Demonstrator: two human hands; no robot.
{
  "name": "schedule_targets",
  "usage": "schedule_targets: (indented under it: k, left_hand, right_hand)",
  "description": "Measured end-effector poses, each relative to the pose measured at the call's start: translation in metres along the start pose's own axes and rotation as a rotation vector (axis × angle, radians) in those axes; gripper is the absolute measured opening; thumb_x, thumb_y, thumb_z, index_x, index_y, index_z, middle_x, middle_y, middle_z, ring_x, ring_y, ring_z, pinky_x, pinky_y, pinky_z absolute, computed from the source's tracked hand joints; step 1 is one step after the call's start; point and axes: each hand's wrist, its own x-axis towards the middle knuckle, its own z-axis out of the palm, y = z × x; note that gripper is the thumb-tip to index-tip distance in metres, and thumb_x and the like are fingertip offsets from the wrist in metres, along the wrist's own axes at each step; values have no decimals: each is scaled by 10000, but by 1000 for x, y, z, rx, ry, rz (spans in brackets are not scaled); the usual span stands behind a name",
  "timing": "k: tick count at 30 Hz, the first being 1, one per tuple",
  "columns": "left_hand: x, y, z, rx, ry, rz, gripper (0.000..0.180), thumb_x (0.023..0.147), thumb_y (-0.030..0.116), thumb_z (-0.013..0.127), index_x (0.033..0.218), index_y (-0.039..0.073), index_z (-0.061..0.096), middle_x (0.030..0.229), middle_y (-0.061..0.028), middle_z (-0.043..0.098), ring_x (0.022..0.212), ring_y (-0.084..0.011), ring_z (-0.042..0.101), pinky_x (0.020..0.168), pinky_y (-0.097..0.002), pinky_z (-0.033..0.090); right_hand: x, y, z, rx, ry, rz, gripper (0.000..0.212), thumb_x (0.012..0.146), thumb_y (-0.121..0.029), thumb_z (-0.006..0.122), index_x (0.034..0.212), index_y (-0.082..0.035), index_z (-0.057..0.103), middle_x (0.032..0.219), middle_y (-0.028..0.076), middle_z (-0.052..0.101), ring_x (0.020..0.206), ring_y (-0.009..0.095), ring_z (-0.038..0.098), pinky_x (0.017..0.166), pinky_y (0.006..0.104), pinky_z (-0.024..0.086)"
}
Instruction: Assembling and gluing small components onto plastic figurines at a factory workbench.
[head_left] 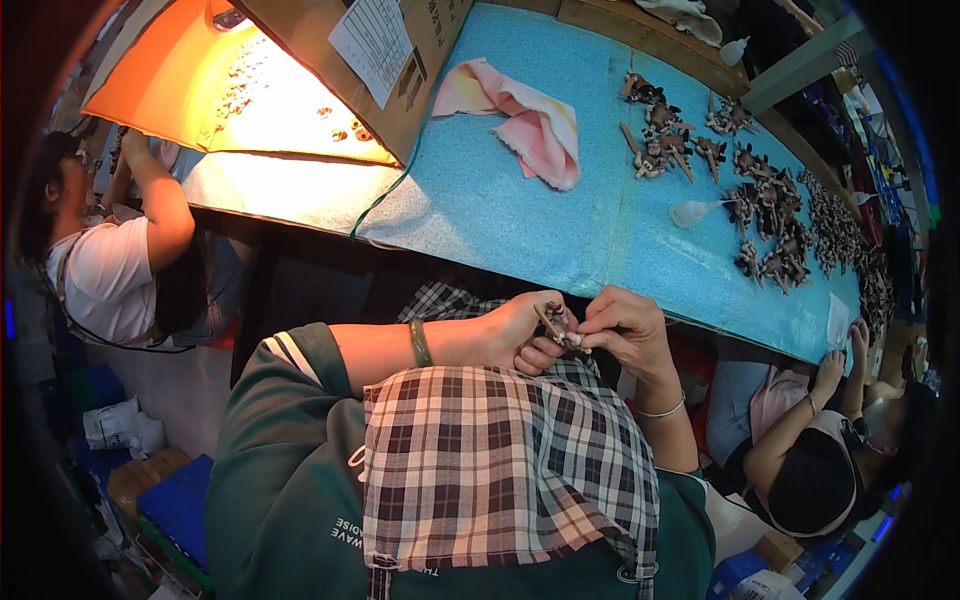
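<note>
Just off the near edge of the table, above my lap, my left hand (528,332) is closed round a small brown and white figurine (551,322) with a tan, stick-like part. My right hand (628,330) pinches at the pale end of the same figurine; whether a separate tiny part is between its fingertips I cannot make out. Similar brown figurines (768,215) lie in loose clusters on the blue tabletop (500,215) to the right. Among them rests a white dropper bottle (688,213) with a thin nozzle.
A crumpled pink cloth (535,130) lies mid-table. At the left stands an open cardboard box (400,60), brightly lit inside, with small parts in it. One person (120,250) works at the left, another (800,450) at the right. A wooden rail (640,30) borders the far side.
</note>
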Motion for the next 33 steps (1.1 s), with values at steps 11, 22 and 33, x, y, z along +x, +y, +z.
schedule_targets:
  k: [11, 22, 33]
  left_hand:
    - [3, -1, -3, -5, -92, -29, 253, 879, 287, 429, 766, 93, 544, 526, 45, 325, 392, -55, 238, 338, -202, 207]
    - [-1, -5, 1, 10, 6, 65, 228, 862, 267, 422, 743, 94, 513, 512, 45, 296, 386, -60, 196, 350, -220, 156]
    - [-29, 17, 14, 1156, 222, 1194, 331, 863, 11, 614, 1132, 44, 425, 974, -85, 576, 754, -126, 545, 633, -274, 471]
  right_hand:
    - [3, -10, -12, -72, -87, 3, 161, 710, -66, 776, 859, -37, 726, 786, 63, 652, 685, 137, 629, 575, 245, 483]
    - [10, -26, 2, -349, -134, -107, 219, 685, -163, 802, 843, -49, 702, 780, 59, 635, 650, 153, 613, 553, 257, 468]
    - [-1, 8, 11, 610, 478, 284, 176, 944, -148, 574, 1030, -1, 615, 918, 64, 614, 771, 119, 579, 621, 239, 465]
